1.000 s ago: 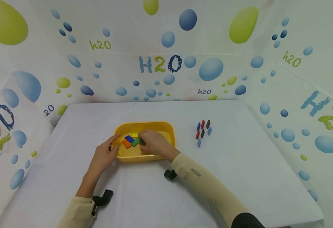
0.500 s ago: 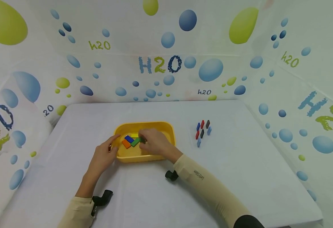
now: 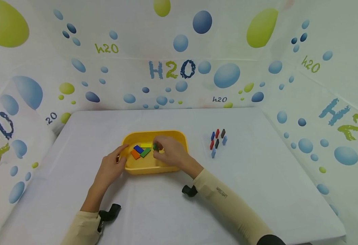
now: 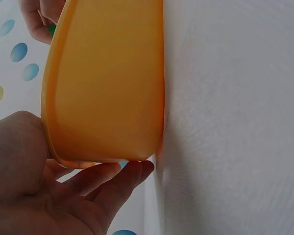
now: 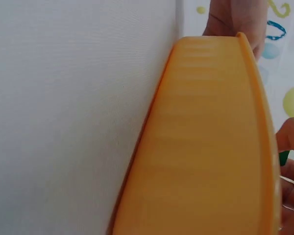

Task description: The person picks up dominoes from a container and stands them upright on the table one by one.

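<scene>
Your left hand grips yellow tray by left edge; right hand pinches green piece, and a loose pinch could drop it onto flat blocks.

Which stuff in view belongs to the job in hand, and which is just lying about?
Likely in the job:
held green piece, pinched by the right hand
yellow tray, touched by the left hand
inside it: orange piece, blue piece, second green piece, yellow piece
upright pieces on the table, probably

Just around:
printed backdrop
black wrist devices
</scene>
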A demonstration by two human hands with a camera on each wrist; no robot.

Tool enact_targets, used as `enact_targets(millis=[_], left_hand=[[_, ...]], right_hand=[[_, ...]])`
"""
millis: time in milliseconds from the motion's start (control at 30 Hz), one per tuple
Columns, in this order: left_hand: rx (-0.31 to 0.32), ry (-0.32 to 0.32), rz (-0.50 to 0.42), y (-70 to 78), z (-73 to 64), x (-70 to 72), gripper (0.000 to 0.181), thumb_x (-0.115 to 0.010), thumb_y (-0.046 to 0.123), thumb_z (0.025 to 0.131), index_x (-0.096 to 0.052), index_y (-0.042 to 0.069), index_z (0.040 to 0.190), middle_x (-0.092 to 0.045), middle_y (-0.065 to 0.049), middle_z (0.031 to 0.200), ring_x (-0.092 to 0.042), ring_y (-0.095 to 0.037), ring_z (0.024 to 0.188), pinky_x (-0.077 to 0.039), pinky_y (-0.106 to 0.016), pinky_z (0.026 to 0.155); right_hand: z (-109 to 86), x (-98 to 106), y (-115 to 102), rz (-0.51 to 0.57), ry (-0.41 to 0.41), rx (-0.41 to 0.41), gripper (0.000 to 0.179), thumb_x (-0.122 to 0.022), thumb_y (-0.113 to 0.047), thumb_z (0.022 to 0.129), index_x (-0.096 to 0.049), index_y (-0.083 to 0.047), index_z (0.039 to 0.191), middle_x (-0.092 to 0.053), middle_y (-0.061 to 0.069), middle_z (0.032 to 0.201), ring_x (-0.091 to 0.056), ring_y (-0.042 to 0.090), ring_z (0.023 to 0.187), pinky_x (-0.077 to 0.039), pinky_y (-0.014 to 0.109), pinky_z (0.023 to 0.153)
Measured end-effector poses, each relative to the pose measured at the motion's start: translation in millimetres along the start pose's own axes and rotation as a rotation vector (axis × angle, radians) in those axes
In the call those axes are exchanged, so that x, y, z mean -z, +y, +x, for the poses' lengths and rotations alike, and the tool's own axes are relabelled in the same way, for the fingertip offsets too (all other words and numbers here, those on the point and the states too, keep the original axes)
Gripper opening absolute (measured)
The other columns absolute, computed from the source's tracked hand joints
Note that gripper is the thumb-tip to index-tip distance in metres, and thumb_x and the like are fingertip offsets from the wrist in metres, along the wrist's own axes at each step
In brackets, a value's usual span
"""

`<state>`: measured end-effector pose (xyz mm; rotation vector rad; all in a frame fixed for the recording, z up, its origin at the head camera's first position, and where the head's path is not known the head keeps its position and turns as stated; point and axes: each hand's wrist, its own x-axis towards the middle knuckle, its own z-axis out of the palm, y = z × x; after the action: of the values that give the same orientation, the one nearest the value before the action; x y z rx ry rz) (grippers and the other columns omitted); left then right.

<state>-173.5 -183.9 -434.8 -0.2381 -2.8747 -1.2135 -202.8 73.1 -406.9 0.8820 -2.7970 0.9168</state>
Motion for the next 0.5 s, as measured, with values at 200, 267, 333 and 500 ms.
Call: enact_targets(millis=[200, 267, 333, 500], left_hand=[[-0.006, 0.002, -0.006, 1.3, -0.3, 1.4, 0.052, -0.047, 0.008, 0.102, -0.048, 0.003, 0.154, -0.048, -0.030, 0.150, -0.059, -0.041, 0.108, -0.052, -0.056, 0.092], [-0.006, 0.001, -0.005, 1.2, 0.0, 1.3, 0.052, -0.047, 0.008, 0.102, -0.048, 0.003, 0.154, -0.049, -0.031, 0.149, -0.059, -0.040, 0.105, -0.053, -0.054, 0.090], [-0.004, 0.001, -0.004, 0.6, 0.3, 1.1, 0.052, -0.047, 0.008, 0.102, -0.048, 0.003, 0.154, -0.049, -0.031, 0.149, -0.059, -0.039, 0.105, -0.053, -0.053, 0.089], [0.001, -0.002, -0.001, -0.9, 0.3, 0.5, 0.053, -0.048, 0.008, 0.102, -0.048, 0.004, 0.154, -0.049, -0.030, 0.150, -0.058, -0.039, 0.104, -0.054, -0.051, 0.087]], right_hand=[[-12.2, 11.8, -5.2, 0.020, 0.105, 0.007, 0.026, -0.071, -0.019, 0.093, -0.069, -0.008, 0.117, -0.066, -0.001, 0.096, -0.063, 0.021, 0.089, -0.051, 0.025, 0.076], [-14.9, 14.8, -6.3, 0.011, 0.142, 0.003, 0.028, -0.071, -0.020, 0.094, -0.070, -0.007, 0.118, -0.068, -0.001, 0.096, -0.063, 0.019, 0.088, -0.051, 0.025, 0.077], [-17.1, 17.3, -6.9, 0.010, 0.177, 0.001, 0.029, -0.071, -0.019, 0.094, -0.071, -0.005, 0.119, -0.069, 0.000, 0.095, -0.065, 0.019, 0.087, -0.053, 0.026, 0.078], [-22.3, 21.8, -5.1, 0.051, 0.230, -0.003, 0.030, -0.073, -0.014, 0.093, -0.070, -0.001, 0.119, -0.072, 0.005, 0.094, -0.070, 0.025, 0.087, -0.057, 0.031, 0.082]])
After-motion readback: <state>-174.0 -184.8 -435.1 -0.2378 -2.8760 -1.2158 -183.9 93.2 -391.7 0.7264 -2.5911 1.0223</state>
